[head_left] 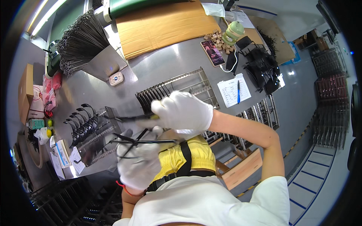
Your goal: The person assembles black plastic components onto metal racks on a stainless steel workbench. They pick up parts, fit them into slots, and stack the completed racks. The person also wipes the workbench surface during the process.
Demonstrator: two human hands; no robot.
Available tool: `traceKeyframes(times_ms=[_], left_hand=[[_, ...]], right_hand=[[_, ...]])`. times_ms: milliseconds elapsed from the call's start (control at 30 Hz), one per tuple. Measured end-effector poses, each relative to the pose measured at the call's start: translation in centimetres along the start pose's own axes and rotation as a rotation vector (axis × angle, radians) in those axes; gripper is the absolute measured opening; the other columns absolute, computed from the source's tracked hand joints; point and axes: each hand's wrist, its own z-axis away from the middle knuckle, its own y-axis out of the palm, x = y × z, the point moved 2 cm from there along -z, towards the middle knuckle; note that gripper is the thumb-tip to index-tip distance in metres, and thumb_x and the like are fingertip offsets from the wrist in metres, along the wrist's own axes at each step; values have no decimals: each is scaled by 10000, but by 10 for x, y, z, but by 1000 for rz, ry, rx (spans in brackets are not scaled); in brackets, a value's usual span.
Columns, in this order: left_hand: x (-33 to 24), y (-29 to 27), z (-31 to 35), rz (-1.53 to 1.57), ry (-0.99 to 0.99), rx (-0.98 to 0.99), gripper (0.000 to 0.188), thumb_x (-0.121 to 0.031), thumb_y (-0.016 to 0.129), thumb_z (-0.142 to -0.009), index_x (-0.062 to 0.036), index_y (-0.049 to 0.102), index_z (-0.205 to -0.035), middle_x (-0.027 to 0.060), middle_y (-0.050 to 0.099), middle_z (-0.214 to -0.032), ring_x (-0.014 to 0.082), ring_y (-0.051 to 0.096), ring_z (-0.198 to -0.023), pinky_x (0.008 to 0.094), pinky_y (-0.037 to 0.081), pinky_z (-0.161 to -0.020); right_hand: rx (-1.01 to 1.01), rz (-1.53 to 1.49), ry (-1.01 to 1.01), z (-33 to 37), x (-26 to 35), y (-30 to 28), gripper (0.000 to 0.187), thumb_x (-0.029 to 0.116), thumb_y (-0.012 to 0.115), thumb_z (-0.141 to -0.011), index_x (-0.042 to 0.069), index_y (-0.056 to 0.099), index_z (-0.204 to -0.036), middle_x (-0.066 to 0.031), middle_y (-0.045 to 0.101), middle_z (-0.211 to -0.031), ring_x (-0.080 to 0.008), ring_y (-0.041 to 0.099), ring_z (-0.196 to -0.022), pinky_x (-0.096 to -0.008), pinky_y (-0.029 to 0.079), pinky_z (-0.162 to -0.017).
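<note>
Above the near side of the grey metal table (151, 67), we held both gloved hands close together. Our right hand (184, 111) had its fingers bent and closed on the end of a dark strip (130, 118), which ran leftward from them. Just below, a black crossed frame (154, 141) lay over our left hand (139, 169); blur hid those fingers, so we could not tell whether they gripped it. To our left, curved black pieces (81, 122) stood in a row beside a metal rack (96, 139). Ahead of us, a second rack (208, 84) bore slim dark pieces (154, 94). Right of that, a blue pen (238, 92) lay on a paper sheet (228, 94).
</note>
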Motion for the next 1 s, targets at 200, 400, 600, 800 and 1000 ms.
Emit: traceKeyframes(times_ms=[200,400,600,800,1000], left_hand=[[-55,42,51,83,232,592,497,-133,449,-1002,45,266,-1429,144,542,-874,173,587,-456,271,533,-343],[-87,41,37,-459,434,451,666,-210,459,-980,54,189,-1529,173,494,-1221,206,611,-884,294,492,-667],[-126,41,41,-1535,1651,-76,502,-253,512,-972,86,474,-1340,273,586,-1255,318,613,-1114,396,518,-1004],[-108,4,-26,-2361,1922,-337,406,-171,649,-871,18,598,-1226,177,518,-1376,310,551,-1226,423,471,-1025],[-49,11,-32,-2796,919,257,584,117,636,-665,-118,593,-1198,216,483,-1314,415,503,-1223,454,468,-984]], right_hand=[[-41,-800,884,56,-53,90,432,183,488,-956,-7,467,-1344,-309,598,-1129,-404,676,-854,-468,554,-802],[241,-191,535,65,-34,145,234,104,409,-935,-88,494,-1038,-502,393,-1315,-453,687,-778,-466,591,-675],[227,-329,865,47,-35,113,502,431,462,-1000,-35,556,-1162,-259,690,-1018,-364,704,-789,-428,568,-648],[-171,-1226,327,-3,8,39,683,490,680,-847,80,514,-1367,-247,654,-973,-386,683,-886,-444,562,-787],[-117,-151,271,29,-15,37,716,219,744,-774,190,481,-1440,-201,586,-877,-328,663,-778,-434,546,-664]])
